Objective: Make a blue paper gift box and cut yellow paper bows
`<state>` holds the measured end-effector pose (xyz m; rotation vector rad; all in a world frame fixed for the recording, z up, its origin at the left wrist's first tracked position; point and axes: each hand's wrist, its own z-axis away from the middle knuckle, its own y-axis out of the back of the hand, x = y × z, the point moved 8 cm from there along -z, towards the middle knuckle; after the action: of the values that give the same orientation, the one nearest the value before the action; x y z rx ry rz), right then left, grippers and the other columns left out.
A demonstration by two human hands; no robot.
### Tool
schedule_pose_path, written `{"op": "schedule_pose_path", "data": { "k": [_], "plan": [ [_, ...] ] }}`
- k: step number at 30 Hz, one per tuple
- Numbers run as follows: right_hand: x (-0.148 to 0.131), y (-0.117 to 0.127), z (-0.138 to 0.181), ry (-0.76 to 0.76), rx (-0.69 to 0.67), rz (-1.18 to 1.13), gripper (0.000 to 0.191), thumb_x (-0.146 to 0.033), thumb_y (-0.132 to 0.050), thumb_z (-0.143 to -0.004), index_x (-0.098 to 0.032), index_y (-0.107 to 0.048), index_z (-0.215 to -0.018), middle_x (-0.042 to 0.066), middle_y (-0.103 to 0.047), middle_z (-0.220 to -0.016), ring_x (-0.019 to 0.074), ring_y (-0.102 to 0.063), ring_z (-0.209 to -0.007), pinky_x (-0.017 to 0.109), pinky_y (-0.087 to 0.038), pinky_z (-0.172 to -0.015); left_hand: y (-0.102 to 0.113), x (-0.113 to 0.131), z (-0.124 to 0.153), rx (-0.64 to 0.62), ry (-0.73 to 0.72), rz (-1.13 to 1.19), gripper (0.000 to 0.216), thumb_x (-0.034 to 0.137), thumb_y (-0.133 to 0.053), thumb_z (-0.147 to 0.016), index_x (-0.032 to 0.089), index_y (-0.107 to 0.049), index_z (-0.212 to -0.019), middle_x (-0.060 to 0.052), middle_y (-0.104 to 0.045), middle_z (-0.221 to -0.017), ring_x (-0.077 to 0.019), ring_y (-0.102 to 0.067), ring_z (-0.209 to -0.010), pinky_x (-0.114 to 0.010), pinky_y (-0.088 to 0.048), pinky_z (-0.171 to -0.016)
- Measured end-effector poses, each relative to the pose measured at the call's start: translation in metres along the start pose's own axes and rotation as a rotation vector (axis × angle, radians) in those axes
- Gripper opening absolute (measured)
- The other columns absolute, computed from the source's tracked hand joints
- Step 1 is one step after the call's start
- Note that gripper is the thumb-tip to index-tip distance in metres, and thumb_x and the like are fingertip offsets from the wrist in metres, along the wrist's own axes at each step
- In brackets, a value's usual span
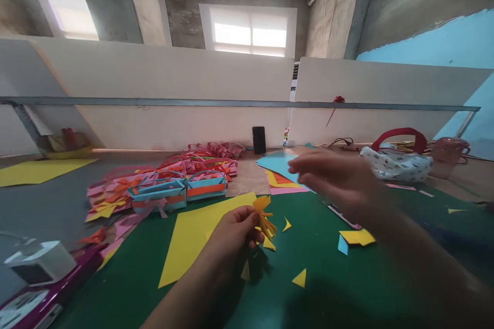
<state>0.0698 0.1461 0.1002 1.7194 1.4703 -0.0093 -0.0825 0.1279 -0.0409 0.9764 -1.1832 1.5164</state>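
My left hand (231,229) is closed in a pinch on a small fringed piece of yellow paper (264,218), held just above the green mat (332,288). My right hand (339,180) hovers higher and to the right, blurred by motion, fingers stretched toward the left with nothing seen in them. A large yellow paper sheet (193,236) lies under and left of the left hand. Small yellow paper scraps (300,278) are scattered on the mat around both hands.
A heap of pink, orange and blue paper baskets (170,180) sits at left. Coloured sheets (280,167) lie behind, with a dark phone (259,139) upright at the wall. A patterned pouch (397,162) and pink cup (447,154) stand at right. A stapler-like tool (36,280) lies near left.
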Motion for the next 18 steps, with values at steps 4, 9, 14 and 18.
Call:
{"op": "schedule_pose_path", "data": {
  "k": [4, 9, 14, 18],
  "plan": [
    [0.015, -0.040, 0.010, -0.173, -0.258, -0.243, 0.036, -0.031, -0.066, -0.076, -0.019, -0.062, -0.110, 0.007, -0.063, -0.102, 0.0147, -0.060, -0.081, 0.029, -0.054, -0.070, -0.001, -0.006, -0.005, -0.068, -0.003, 0.004, 0.017, 0.031, -0.063, -0.075, 0.015, -0.060, -0.080, 0.000, -0.060, -0.058, -0.0053, -0.047, -0.046, -0.016, -0.029, -0.045],
    [0.022, -0.063, 0.019, -0.227, -0.287, -0.353, 0.035, -0.029, -0.068, -0.074, -0.016, -0.063, -0.107, 0.003, -0.063, -0.087, 0.0133, -0.058, -0.075, 0.028, -0.052, -0.069, -0.008, -0.006, -0.001, -0.137, 0.028, -0.033, 0.027, 0.038, -0.068, -0.068, 0.015, -0.061, -0.079, 0.001, -0.057, -0.053, -0.0061, -0.043, -0.044, -0.018, -0.029, -0.047],
    [0.019, -0.067, 0.020, -0.251, -0.298, -0.427, 0.023, -0.022, -0.065, -0.076, -0.017, -0.067, -0.098, 0.003, -0.064, -0.087, 0.0141, -0.061, -0.075, 0.028, -0.052, -0.069, -0.013, -0.005, 0.001, -0.163, 0.023, -0.091, 0.025, 0.036, -0.070, -0.064, 0.014, -0.061, -0.071, 0.002, -0.055, -0.052, -0.0068, -0.042, -0.045, -0.020, -0.028, -0.046],
    [0.023, -0.069, 0.021, -0.326, -0.268, -0.404, 0.020, -0.017, -0.062, -0.075, -0.015, -0.068, -0.094, 0.003, -0.064, -0.082, 0.0139, -0.061, -0.073, 0.026, -0.051, -0.065, -0.016, -0.002, 0.002, -0.195, 0.014, -0.163, 0.018, 0.032, -0.065, -0.067, 0.015, -0.062, -0.069, 0.001, -0.056, -0.054, -0.0079, -0.045, -0.047, -0.020, -0.029, -0.047]
  ]
}}
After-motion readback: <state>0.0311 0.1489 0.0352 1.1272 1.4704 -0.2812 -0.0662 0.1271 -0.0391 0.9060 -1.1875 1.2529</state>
